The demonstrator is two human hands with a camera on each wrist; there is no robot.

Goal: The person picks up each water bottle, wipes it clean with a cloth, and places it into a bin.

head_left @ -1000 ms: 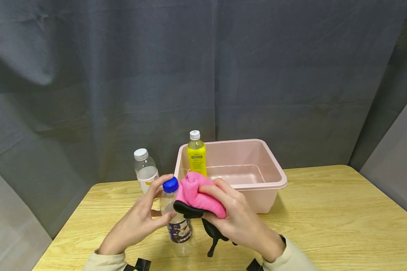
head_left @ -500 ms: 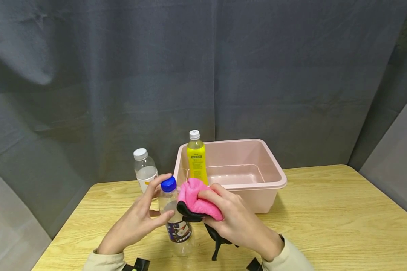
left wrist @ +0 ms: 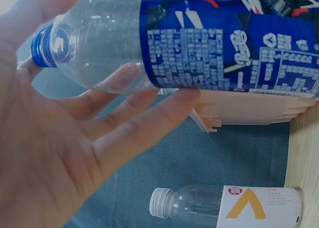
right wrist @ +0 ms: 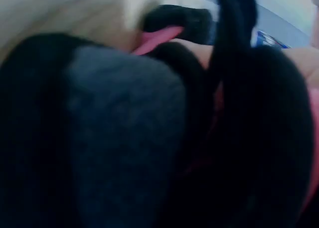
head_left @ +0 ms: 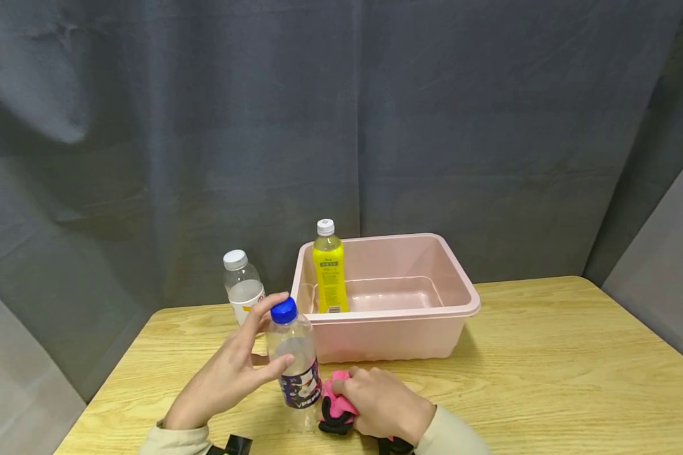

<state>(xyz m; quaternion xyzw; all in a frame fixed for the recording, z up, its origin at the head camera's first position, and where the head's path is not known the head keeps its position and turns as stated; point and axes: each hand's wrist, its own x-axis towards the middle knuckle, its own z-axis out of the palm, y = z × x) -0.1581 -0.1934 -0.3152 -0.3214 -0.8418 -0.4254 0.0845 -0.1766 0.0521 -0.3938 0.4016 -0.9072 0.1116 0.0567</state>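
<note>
A clear plastic bottle (head_left: 300, 344) with a blue cap and a dark blue Pepsi label stands upright on the table. My left hand (head_left: 233, 366) holds it by the upper part, thumb in front and fingers along the far side; in the left wrist view the fingers touch the bottle (left wrist: 224, 43). To the right of the bottle's lower part, my right hand (head_left: 381, 398) grips a bunched pink cloth (head_left: 338, 404) with black edging, low at the table. Dark, blurred cloth (right wrist: 124, 128) fills most of the right wrist view.
Behind the hands stands a pink plastic basin (head_left: 387, 335) with a yellow-labelled bottle (head_left: 330, 272) upright inside at its left. A white-capped bottle (head_left: 242, 287) with a white label stands left of the basin. A dark curtain (head_left: 262, 126) hangs behind the wooden table (head_left: 546, 354).
My right hand has brought the pink cloth down from the bottle's upper part to beside its lower part. My left hand and the bottle have hardly moved.
</note>
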